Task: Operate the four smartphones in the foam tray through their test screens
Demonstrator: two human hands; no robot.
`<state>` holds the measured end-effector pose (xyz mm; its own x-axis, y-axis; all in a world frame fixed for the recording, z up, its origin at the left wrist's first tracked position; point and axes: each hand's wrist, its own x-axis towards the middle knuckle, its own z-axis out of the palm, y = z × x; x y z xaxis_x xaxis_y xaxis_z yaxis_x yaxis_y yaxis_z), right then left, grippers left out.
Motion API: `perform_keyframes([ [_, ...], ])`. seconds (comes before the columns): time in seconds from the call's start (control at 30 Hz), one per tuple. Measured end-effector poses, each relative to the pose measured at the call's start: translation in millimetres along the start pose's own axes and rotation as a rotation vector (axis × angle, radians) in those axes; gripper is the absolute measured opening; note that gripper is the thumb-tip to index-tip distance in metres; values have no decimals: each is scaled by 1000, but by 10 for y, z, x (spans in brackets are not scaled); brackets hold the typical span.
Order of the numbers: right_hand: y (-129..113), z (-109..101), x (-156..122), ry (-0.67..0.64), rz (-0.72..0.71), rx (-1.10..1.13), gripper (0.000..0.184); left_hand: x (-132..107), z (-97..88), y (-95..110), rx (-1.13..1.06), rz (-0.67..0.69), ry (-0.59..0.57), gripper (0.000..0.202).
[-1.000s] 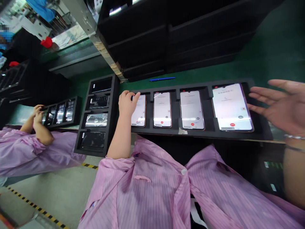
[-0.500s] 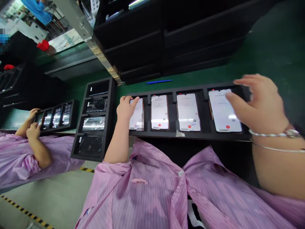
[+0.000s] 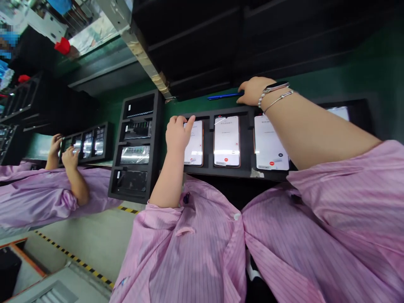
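Our left hand (image 3: pixel 178 136) is on the first phone (image 3: pixel 194 145) in the long black foam tray (image 3: pixel 208 145). Fingers curled and pressed together, tips on the phone's top edge; cannot tell if it's a real pinch.

Our right hand (image 3: pixel 252 91) is past the tray's far edge, fingers bunched at the end of a blue pen (image 3: pixel 222 97) on the green mat (image 3: pixel 347 73). Cannot tell if they have hold of it. Silver bracelets (image 3: pixel 277 94) on that wrist.

Tray has phones seated side by side in cut-outs, all facing up. Second phone (image 3: pixel 226 141) and third phone (image 3: pixel 268 143) are lit, each with a red round button low on the screen. A fourth phone (image 3: pixel 339 112) is mostly behind our right arm, only a lit corner showing. Screen text too small to read.

Left of it, a black four-slot foam rack (image 3: pixel 139 145) sits at right angles to the tray, with dark phones in the end slots (image 3: pixel 131 182) and a glossy item in the third (image 3: pixel 132 155).

Further left, a co-worker's hands (image 3: pixel 69 158) are over a smaller foam tray (image 3: pixel 85 145) of lit phones. Stacked black trays (image 3: pixel 205 42) sit beyond ours.
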<state>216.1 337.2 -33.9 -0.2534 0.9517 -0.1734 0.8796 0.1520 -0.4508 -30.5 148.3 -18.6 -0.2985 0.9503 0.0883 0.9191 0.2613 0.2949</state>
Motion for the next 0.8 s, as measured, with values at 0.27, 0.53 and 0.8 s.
perform_keyframes([
  [0.27,23,66,-245,-83,10,-9,20,-6,59,-38,-26,28,28,40],
  [0.53,220,-377,-692,158,-20,-9,49,54,44,-28,-23,63,54,53],
  [0.8,926,-754,-1132,223,152,33,40,101,38,29,-70,131,104,50],
])
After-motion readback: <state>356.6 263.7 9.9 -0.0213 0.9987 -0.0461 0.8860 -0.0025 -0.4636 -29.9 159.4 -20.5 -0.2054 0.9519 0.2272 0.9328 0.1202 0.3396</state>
